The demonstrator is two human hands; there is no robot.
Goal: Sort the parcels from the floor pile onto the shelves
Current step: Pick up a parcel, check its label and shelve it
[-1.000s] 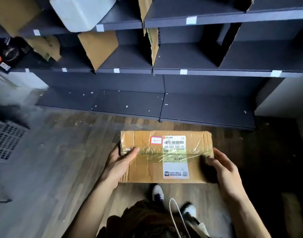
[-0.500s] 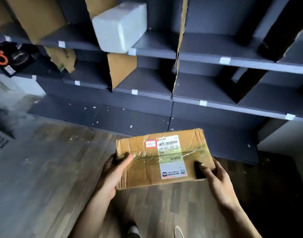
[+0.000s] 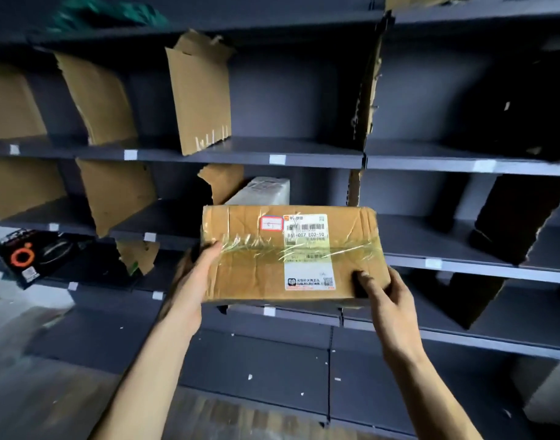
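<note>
A person is holding a brown cardboard parcel up in front of the dark grey shelves, in the air and touching no shelf. The left hand is gripping the parcel's left end, with the thumb lying across the top face and the other fingers hidden underneath. The right hand is gripping the near right corner, its grip pinching the cardboard with the thumb on top. The parcel is lying flat with its top face turned to the camera. That face is carrying a white shipping label, a small red-bordered sticker and a crinkled band of clear tape running across it.

Just behind the parcel, a white wrapped parcel is sitting on a middle shelf near its front edge. Torn cardboard dividers are standing tilted along the shelves. At the left end of a lower shelf, a black box with an orange ring is leaning over the front edge. Something green is lying on the top shelf, too blurred to name.
</note>
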